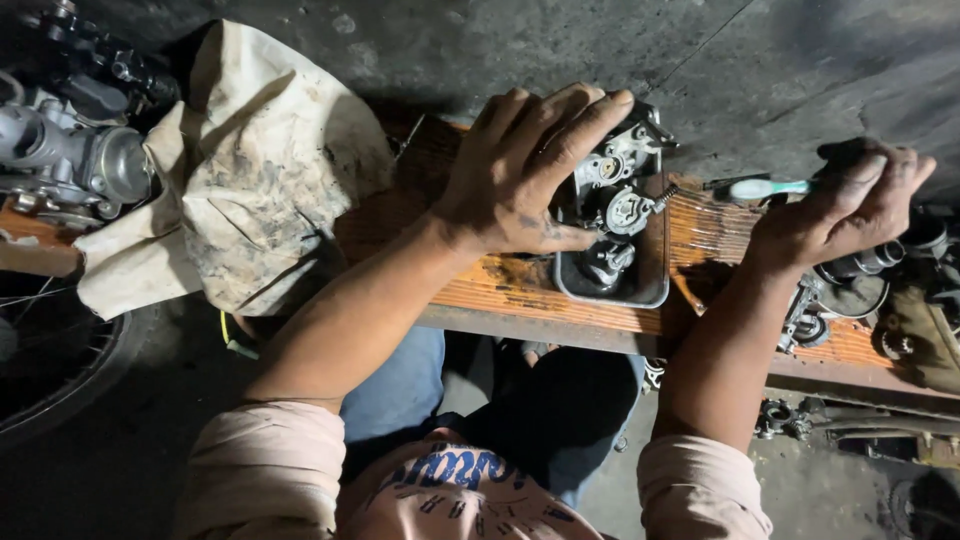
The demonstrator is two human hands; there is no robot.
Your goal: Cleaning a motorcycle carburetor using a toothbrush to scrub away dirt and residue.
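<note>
left hand (520, 175) clamps carburetor (615, 200), long axis toward wall | right hand (850, 205) grips toothbrush (765, 188) pointing left, bristles unclear

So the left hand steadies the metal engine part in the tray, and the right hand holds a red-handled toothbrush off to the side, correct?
Not quite: the toothbrush in the right hand has a pale teal handle, not red, as the head view shows. The rest holds: the left hand rests on the metal engine part in the tray.
</note>
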